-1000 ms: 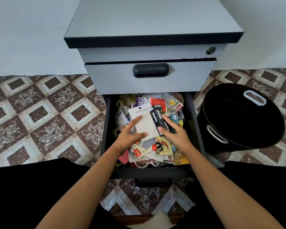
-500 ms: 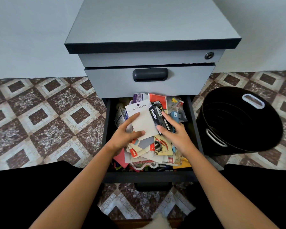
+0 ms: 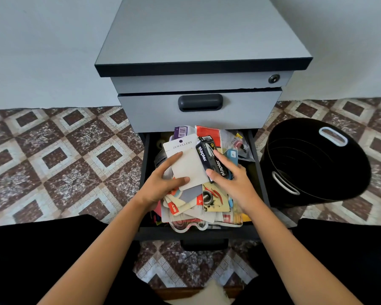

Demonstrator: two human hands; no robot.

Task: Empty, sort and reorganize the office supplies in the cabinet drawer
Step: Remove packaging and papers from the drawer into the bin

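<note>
The bottom drawer (image 3: 257, 177) of the grey cabinet (image 3: 202, 36) stands open and holds a heap of packets and cards. My left hand (image 3: 161, 188) grips the heap's left side, with thumb and forefinger on a white JEWELLERY card (image 3: 190, 166). At the right side my right hand (image 3: 233, 183) grips it too, its thumb and forefinger lying on a black stapler box (image 3: 209, 160). Between them the stack of supplies (image 3: 198, 205) sits raised, its near edge overlapping the drawer front. What lies under the stack is hidden.
A black round bin (image 3: 317, 164) with white handle slots stands tilted on the floor just right of the drawer. The upper drawer with a dark handle (image 3: 200, 102) is closed above the stack. Patterned floor tiles (image 3: 64, 155) spread to the left. My dark-clothed legs flank the drawer front.
Both hands have raised the stack a little; its far end now overlaps the upper drawer front and its near end the drawer's front edge. The view has tilted slightly.
</note>
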